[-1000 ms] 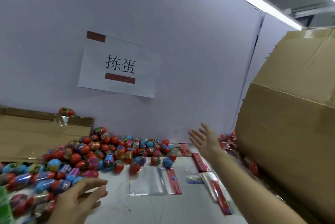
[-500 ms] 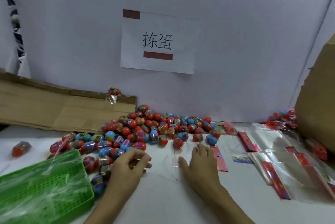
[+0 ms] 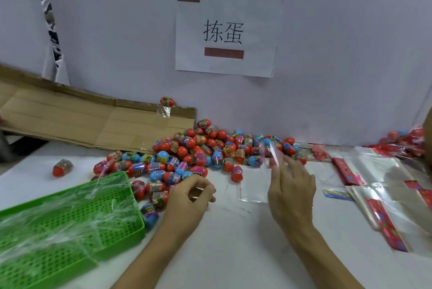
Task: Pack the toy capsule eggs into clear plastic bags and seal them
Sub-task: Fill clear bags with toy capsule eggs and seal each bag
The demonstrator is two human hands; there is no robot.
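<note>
While the right hand [image 3: 289, 185] lifts one clear bag [image 3: 261, 178] by its far edge, fingers blurred around it, the bag's long axis runs away from the person toward the egg pile [image 3: 210, 153] just beyond both hands. Curled loosely, the left hand [image 3: 187, 199] rests on the tabletop [image 3: 233, 242], apparently holding nothing, right of the green basket [image 3: 70, 225]. More bags [image 3: 378, 183] lie right of the right hand.

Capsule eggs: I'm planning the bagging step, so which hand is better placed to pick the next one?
Left. The left hand sits beside the capsule eggs, holding nothing visible; the right hand is lifting a clear bag.
</note>
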